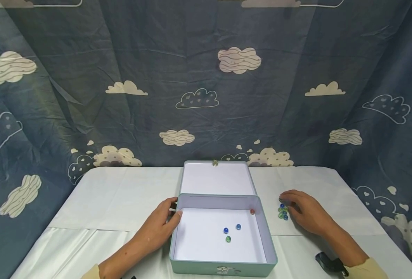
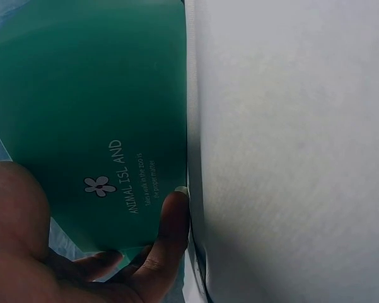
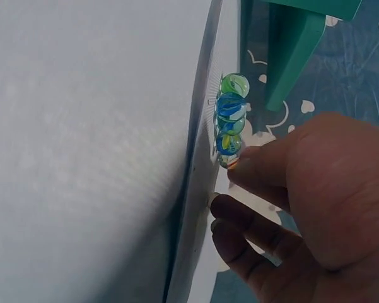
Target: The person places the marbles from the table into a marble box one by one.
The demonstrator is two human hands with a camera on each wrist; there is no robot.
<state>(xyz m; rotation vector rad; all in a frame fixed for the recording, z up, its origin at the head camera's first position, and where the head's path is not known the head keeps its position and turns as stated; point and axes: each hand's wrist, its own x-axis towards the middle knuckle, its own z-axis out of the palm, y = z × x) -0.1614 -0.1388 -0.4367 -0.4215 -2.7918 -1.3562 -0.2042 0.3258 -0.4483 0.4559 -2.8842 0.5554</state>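
A green tin box (image 1: 223,267) with a white inside stands on the table, its lid (image 1: 218,178) folded back behind it. My left hand (image 1: 160,224) holds the box by its left wall, thumb at the rim and fingers at the rear left corner. In the left wrist view, printed lettering shows on the green side wall (image 2: 88,95). Several marbles, red (image 1: 252,212), blue (image 1: 225,230) and green (image 1: 228,239), lie inside. To the right of the box, my right hand (image 1: 310,213) reaches over a cluster of marbles (image 1: 282,211). Its thumb and fingertips are apart beside an orange-streaked marble (image 3: 229,161).
A white cloth (image 1: 115,193) covers the table, with a fold line across it in front of the hands. Behind and at both sides hangs a dark blue curtain (image 1: 199,58) with cloud prints. A black strap (image 1: 331,265) is on the right wrist.
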